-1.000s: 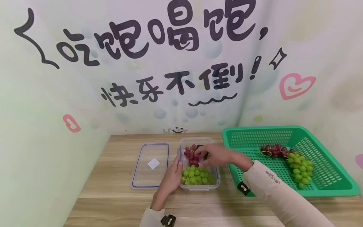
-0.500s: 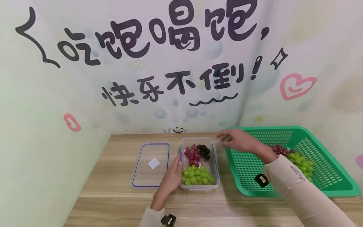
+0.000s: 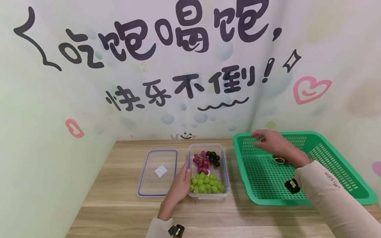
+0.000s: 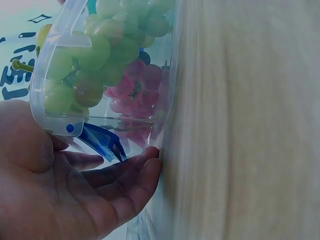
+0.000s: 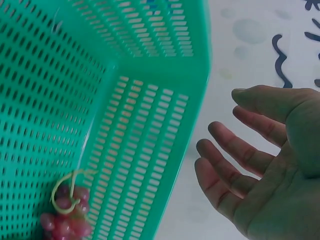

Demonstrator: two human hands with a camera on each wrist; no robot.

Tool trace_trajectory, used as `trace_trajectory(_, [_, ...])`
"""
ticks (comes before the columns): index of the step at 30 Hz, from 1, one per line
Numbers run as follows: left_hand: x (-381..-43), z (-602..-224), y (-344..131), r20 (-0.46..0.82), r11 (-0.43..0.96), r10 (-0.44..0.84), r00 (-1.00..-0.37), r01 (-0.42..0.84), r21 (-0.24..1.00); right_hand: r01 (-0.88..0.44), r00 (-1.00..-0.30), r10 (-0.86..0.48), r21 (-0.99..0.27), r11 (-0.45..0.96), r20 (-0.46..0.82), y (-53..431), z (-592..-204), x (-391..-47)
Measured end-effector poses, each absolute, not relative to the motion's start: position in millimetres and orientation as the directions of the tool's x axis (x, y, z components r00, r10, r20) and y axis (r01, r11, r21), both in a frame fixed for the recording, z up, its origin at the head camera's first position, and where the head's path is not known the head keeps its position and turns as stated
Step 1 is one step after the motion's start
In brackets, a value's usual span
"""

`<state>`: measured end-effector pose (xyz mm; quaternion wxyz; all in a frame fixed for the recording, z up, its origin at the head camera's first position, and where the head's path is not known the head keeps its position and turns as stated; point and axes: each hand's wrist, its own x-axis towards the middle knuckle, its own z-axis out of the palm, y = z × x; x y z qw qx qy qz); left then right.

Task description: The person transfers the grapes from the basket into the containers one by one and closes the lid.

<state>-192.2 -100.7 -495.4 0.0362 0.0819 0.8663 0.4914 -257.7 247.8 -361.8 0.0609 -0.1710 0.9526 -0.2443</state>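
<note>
A clear lidded-type food container [image 3: 208, 196] holds green grapes [image 3: 206, 183], red grapes [image 3: 201, 162] and black grapes [image 3: 213, 158]. My left hand [image 3: 179, 185] rests along its left side, the fingers touching the wall by the blue-edged latch [image 4: 102, 141] in the left wrist view. Above the back left rim of the green basket [image 3: 253, 201] hovers my right hand [image 3: 272, 142], fingers loosely bent and holding nothing. Red grapes [image 5: 66, 220] with a curled stem lie in the basket, largely hidden behind my right arm in the head view.
Left of the container lies a clear lid [image 3: 162, 190] with a blue seal and a white label [image 3: 160, 171]. The wooden table [image 3: 119, 211] meets a printed wall sheet [image 3: 148, 122] at the back.
My right hand has left the container and moved right to the basket's rim, uncovering the black grapes. The left hand has stayed at the container's side.
</note>
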Motion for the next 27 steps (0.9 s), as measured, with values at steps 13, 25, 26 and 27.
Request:
trace_trajectory(13, [-193.0, -496.4, -100.6, 0.012, 0.502, 0.178, -0.984, 0.101, 0.859, -0.283, -0.939, -0.336, -0.397, 0.873, -0.068, 290.4, -374.0, -265.7])
trace_trajectory(25, [-192.8, -496.4, -100.5, 0.000, 0.502, 0.186, -0.983, 0.095, 0.860, -0.182, -0.947, -0.260, -0.356, 0.916, -0.186, 310.8, -380.4, -268.3])
trace_trajectory(26, [-192.6, -496.1, -100.4, -0.001, 0.502, 0.184, -0.983, 0.093, 0.860, -0.182, -0.945, -0.262, -0.350, 0.919, -0.195, 312.3, -381.0, -268.8])
trace_trajectory(27, [-192.6, -495.9, -100.3, -0.001, 0.503, 0.183, -0.983, 0.093, 0.859, -0.178, -0.943, -0.259, -0.342, 0.923, -0.210, 313.7, -381.7, -269.4])
